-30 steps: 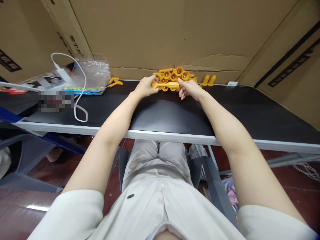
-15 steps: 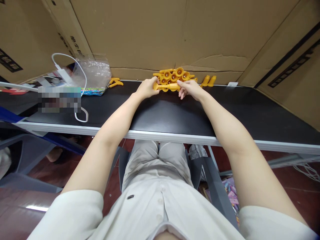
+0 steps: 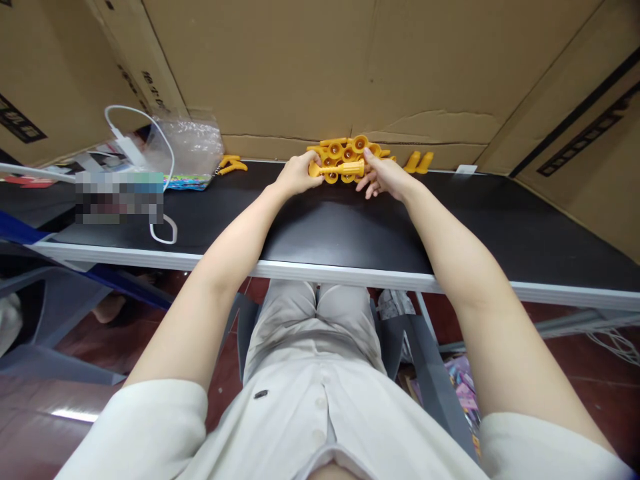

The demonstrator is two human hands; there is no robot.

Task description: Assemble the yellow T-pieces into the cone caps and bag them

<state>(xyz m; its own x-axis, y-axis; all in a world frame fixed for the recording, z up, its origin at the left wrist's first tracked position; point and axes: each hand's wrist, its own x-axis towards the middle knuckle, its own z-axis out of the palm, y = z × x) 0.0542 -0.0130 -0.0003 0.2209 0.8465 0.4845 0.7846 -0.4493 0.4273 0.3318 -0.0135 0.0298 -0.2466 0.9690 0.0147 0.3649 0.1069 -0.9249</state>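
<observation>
A yellow plastic toy trumpet (image 3: 340, 170) lies crosswise between my two hands at the far side of the black table (image 3: 325, 227). My left hand (image 3: 299, 175) is closed on its left end. My right hand (image 3: 383, 177) pinches its right end with thumb and forefinger, the other fingers spread loosely. Right behind it sits a pile of several more yellow trumpets (image 3: 347, 148), bells facing me, against the cardboard wall.
Two yellow pieces (image 3: 419, 162) lie right of the pile and another pair (image 3: 230, 164) to the left. A clear plastic bag (image 3: 187, 143), a colourful pack and a white charger cable (image 3: 163, 230) occupy the table's left. Cardboard sheets (image 3: 310, 67) wall the back and sides.
Both hands have shifted the held trumpet slightly up and toward the pile. My right forefinger now reaches higher, onto the pile's edge.
</observation>
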